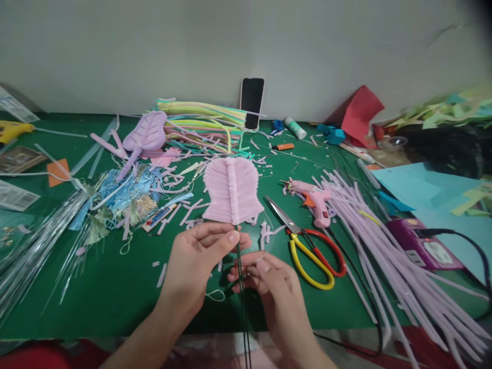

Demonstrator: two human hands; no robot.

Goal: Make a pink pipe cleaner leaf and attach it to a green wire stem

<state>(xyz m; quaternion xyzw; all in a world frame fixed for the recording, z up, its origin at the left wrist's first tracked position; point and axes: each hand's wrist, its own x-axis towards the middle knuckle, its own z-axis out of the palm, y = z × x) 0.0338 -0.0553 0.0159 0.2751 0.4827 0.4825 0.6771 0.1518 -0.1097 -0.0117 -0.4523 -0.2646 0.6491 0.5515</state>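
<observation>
A lilac pipe-cleaner leaf (246, 187) with a fuzzy centre rib stands up in front of me. Thin dark green stem wires (245, 323) run down from its base. My left hand (205, 256) pinches these wires just under the leaf, thumb on top. Lower down, on the right of the wires, my right hand (271, 282) has thumb and fingertips closed together. A thin pale thread (265, 254) seems to pass through those fingertips. Right of my hands lie scissors (295, 228) with red and yellow handles, their blades slightly apart.
A pink glue gun (315, 202) lies beside a bundle of lilac pipe cleaners (365, 230). A purple power strip (423, 243) sits at right. Behind are a finished lilac leaf (146, 133), coloured pipe cleaners (200, 110), and a phone (252, 102). Blue tassels (126, 189) and cut scraps are scattered left.
</observation>
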